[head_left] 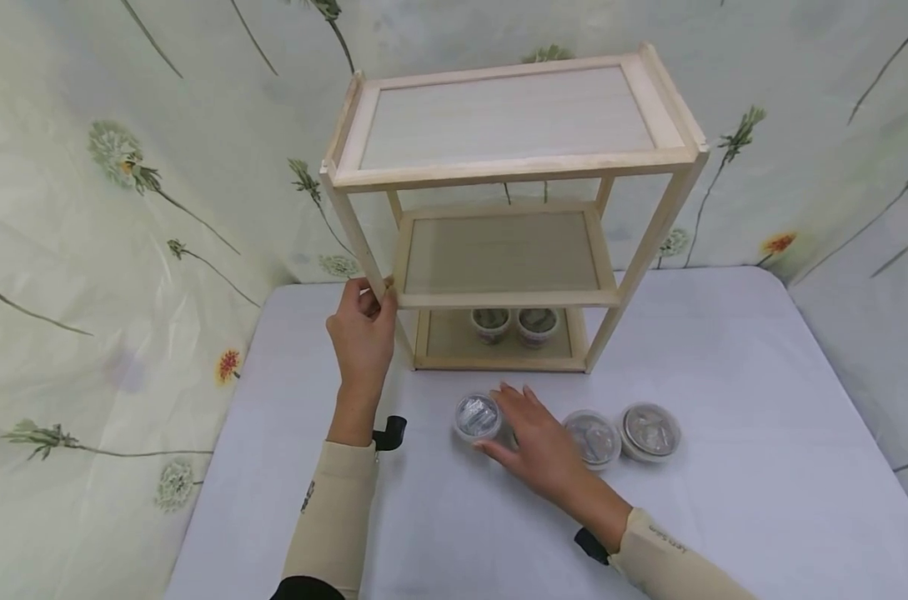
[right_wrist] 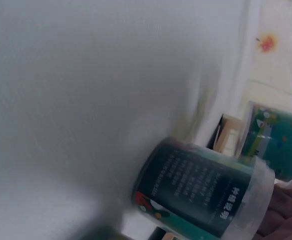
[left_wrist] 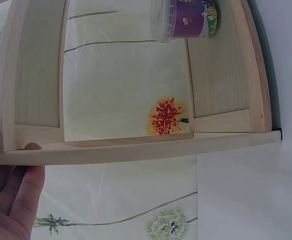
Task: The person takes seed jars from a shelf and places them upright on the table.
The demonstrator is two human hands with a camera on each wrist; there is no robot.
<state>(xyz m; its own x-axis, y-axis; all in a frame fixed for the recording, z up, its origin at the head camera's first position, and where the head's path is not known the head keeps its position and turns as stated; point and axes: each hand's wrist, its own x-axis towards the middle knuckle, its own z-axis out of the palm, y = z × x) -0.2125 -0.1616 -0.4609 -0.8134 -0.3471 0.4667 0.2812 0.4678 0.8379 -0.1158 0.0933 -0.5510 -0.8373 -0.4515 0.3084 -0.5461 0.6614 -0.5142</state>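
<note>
My left hand (head_left: 365, 333) grips the front left post of a wooden shelf rack (head_left: 509, 298), just under the middle shelf. In the left wrist view, my fingers (left_wrist: 28, 195) wrap that post. My right hand (head_left: 539, 446) reaches over the table with thumb and fingers spread at the right side of a lidded tub (head_left: 479, 417). In the right wrist view, a tub (right_wrist: 196, 190) with a dark green label is close by, the fingers (right_wrist: 286, 212) beside its lid. The thumb is hidden there, and the palm covers part of the table.
Two more lidded tubs, one (head_left: 592, 438) partly behind the right wrist and another (head_left: 651, 432), stand on the white-covered table (head_left: 739, 367). On the bottom shelf stand two tubs (head_left: 491, 323). Flower-patterned sheeting (head_left: 138, 250) surrounds the table.
</note>
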